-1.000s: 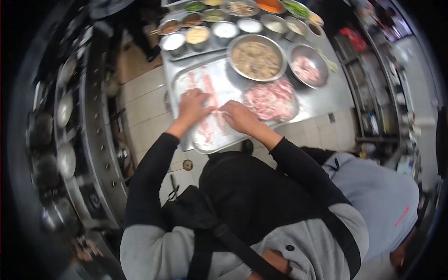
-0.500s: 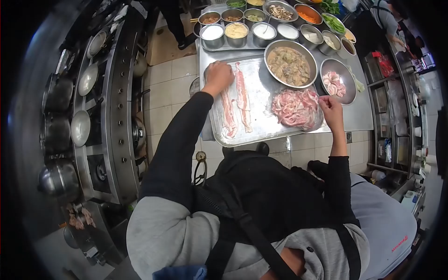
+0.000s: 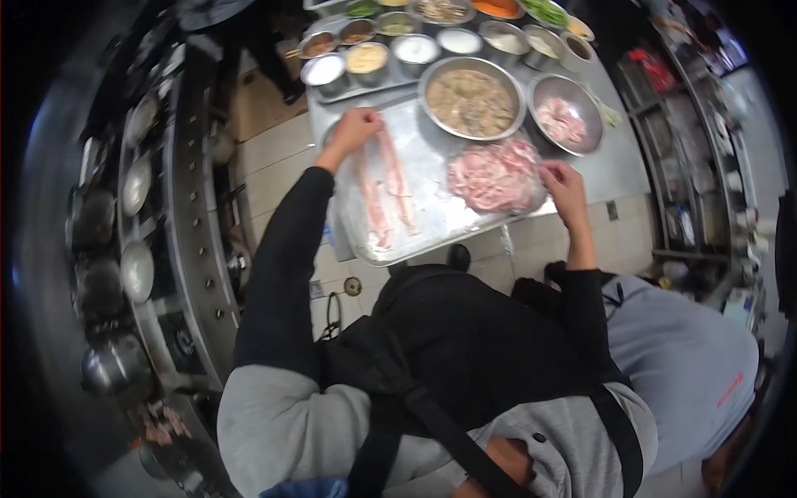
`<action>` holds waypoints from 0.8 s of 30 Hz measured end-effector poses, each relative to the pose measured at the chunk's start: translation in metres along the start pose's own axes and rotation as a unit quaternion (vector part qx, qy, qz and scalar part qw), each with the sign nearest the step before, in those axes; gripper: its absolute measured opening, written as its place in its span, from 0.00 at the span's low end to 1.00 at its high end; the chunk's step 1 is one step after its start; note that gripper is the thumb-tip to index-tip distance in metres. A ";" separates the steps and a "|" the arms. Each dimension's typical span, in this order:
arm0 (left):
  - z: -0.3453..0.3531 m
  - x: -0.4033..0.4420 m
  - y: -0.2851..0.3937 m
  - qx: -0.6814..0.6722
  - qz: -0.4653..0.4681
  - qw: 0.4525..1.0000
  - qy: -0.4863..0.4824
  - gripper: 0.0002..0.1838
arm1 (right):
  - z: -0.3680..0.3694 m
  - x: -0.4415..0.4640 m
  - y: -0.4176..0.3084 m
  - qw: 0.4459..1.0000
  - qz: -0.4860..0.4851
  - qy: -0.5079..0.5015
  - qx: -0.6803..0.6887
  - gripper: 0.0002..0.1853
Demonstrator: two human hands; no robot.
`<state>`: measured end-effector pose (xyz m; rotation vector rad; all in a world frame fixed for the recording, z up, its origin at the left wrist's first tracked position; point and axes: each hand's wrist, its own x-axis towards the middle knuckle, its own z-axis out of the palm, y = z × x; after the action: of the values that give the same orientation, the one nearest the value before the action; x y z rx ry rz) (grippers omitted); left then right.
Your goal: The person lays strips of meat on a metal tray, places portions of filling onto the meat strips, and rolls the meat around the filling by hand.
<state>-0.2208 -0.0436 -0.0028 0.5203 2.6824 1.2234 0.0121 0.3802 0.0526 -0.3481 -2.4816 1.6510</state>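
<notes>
My left hand (image 3: 358, 130) is over the upper left of a metal tray (image 3: 432, 234), fingers pinched at the top end of a long strip of streaky pork (image 3: 396, 181). Beside it lies a second pork strip (image 3: 373, 203), roughly parallel. At the tray's right side my right hand (image 3: 565, 187) is closed, its thumb and finger pinching the edge of a clear plastic bag (image 3: 536, 197). A heap of thin pink meat slices (image 3: 493, 176) rests on the tray in that plastic. The picture is slightly blurred.
A bowl of marinated meat (image 3: 471, 101) stands behind the heap, with a smaller bowl of pale meat (image 3: 561, 119) at its right. Several ingredient tins (image 3: 366, 64) line the table's back. Stoves (image 3: 195, 241) run along the left. A person in grey (image 3: 677, 349) is close on my right.
The view has shifted, so the table appears farther left and slightly higher. My left fingertips are closer to the right-hand strip's top end. My right hand stays at the bag's edge.
</notes>
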 end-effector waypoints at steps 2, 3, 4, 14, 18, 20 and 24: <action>-0.008 -0.009 0.035 -0.011 -0.038 0.996 -0.083 0.11 | 0.000 0.005 0.006 1.000 0.000 -0.004 -0.012 0.10; 0.000 -0.017 0.035 0.079 0.047 0.994 -0.060 0.11 | 0.002 0.007 0.002 0.999 -0.008 -0.011 -0.038 0.10; 0.008 -0.026 0.033 0.169 0.131 0.976 -0.031 0.11 | 0.005 0.008 -0.003 0.998 -0.017 -0.021 -0.062 0.10; 0.006 -0.067 0.099 0.130 0.180 0.975 0.018 0.14 | 0.081 0.029 -0.012 0.950 -0.136 -0.034 -0.278 0.15; 0.002 -0.066 0.129 -0.119 0.097 0.983 -0.098 0.13 | 0.031 0.052 -0.047 0.981 0.055 -0.180 0.053 0.11; 0.009 -0.060 0.152 -0.269 0.070 0.947 -0.159 0.15 | 0.015 0.058 -0.085 0.965 0.042 -0.233 0.112 0.08; 0.030 -0.052 0.227 -0.463 0.095 0.858 -0.199 0.17 | 0.007 0.069 -0.138 0.939 0.020 -0.304 0.162 0.06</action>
<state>-0.1073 0.0962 0.1485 0.7507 1.4645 1.9719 -0.0719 0.3418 0.1764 0.1891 -2.5021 2.4353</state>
